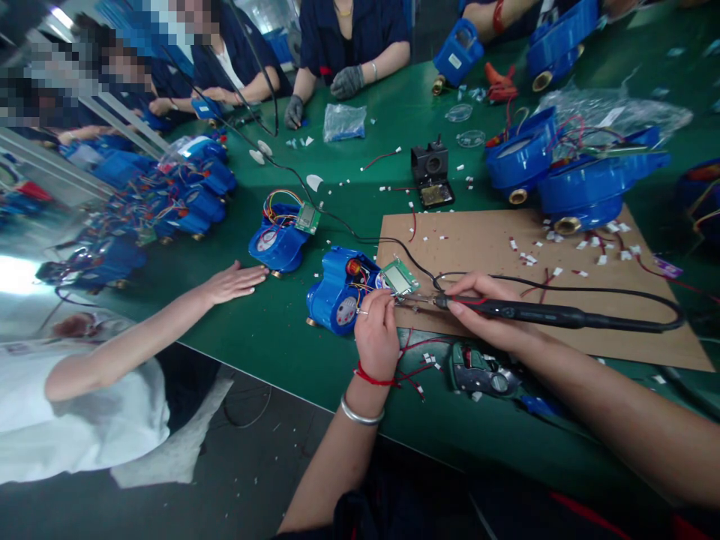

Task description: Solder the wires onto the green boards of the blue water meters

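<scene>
My right hand [484,307] is closed round a black soldering iron [534,313], whose tip points left at the lower edge of a green circuit board with a display [398,277]. My left hand [378,330] is pinched at that same edge, close to the tip; what its fingertips hold is too small to make out. Wires run from the board into an open blue meter housing [340,296] just left of my left hand. Under the iron lies a brown board sheet [466,255].
Another blue meter [278,240] sits to the left, beside a person's outstretched hand [239,281]. A black solder stand [432,176] is behind. Blue meters [585,187] stand back right, and a green-grey tool [484,371] lies near my right forearm. Several people sit across the table.
</scene>
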### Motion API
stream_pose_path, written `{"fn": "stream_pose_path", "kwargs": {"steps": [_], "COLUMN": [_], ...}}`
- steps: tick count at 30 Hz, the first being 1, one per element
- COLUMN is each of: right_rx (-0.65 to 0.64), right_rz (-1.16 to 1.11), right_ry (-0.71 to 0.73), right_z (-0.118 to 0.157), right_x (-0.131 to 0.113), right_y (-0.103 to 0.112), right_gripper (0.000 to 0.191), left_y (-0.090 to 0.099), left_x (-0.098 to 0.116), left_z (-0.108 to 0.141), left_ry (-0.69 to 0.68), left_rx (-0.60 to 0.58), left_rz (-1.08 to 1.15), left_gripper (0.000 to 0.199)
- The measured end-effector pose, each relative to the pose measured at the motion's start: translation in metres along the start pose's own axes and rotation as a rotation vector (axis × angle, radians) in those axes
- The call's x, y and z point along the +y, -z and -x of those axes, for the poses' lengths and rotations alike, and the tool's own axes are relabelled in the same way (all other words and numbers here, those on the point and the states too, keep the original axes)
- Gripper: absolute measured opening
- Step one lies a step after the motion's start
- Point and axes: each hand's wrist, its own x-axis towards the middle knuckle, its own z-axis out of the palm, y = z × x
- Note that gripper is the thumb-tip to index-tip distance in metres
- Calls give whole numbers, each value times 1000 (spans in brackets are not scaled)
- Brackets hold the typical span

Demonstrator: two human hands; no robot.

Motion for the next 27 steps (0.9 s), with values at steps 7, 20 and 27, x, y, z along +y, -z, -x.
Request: {"fn": "stream_pose_path", "kwargs": {"steps": [7,20,27], "right_rx": [39,87,21], "right_rz": [-135,-1,13], "right_ry": [-75,177,334], "right_z": [6,5,-6], "right_x": [7,7,13], "right_y": [-3,-6,-16], "right_gripper": [16,21,45], "left_y": [0,0,1], "left_x": [0,0,1], "left_z": [0,0,1], "left_ry": [3,-5,-16], "left_rx": [-2,-4,-8], "left_rz": [6,7,8], "left_gripper": [14,13,13]}}
